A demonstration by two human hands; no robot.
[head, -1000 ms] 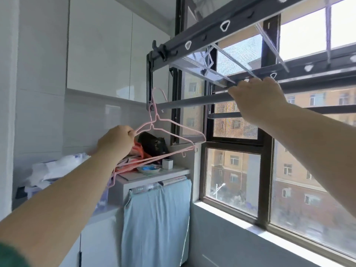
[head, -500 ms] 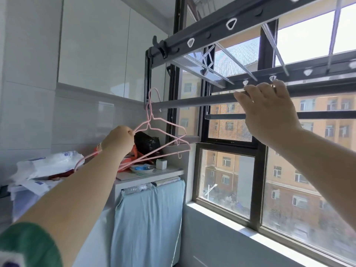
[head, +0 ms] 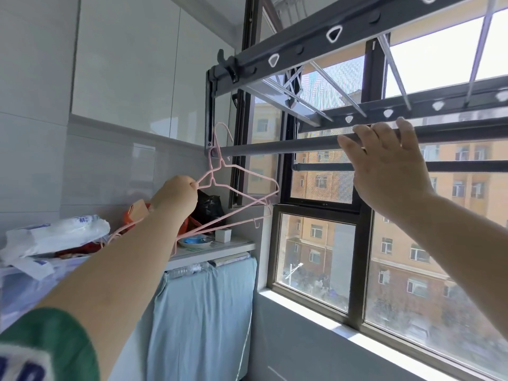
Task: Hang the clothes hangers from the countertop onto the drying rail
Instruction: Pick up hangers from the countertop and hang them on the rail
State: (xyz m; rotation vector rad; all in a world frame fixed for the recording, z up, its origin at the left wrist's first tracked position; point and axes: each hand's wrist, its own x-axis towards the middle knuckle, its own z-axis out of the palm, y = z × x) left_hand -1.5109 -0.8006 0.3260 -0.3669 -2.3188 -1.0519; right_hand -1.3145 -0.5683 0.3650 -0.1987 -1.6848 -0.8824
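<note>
My left hand [head: 176,198] is shut on the shoulder of thin pink wire hangers [head: 242,185], at least two held together. Their hooks reach up to the left end of the grey round drying rail [head: 275,148]; one hook curls over it, close to the dark wall bracket. My right hand [head: 384,163] rests on the same rail further right, fingers spread over its top and loosely curled. The countertop [head: 220,250] lies below and behind my left arm.
The dark folding rack frame [head: 302,42] with triangular holes spans overhead. A second rail [head: 321,166] runs behind, before the window. On the countertop sit a white plastic bag [head: 55,235], a black bag [head: 207,209], a small dish and a white cup. A blue cloth [head: 203,312] hangs below.
My left hand has lifted the hangers up and right, bringing the hooks onto the rail's left end. My right hand has loosened, its fingers spreading over the rail.
</note>
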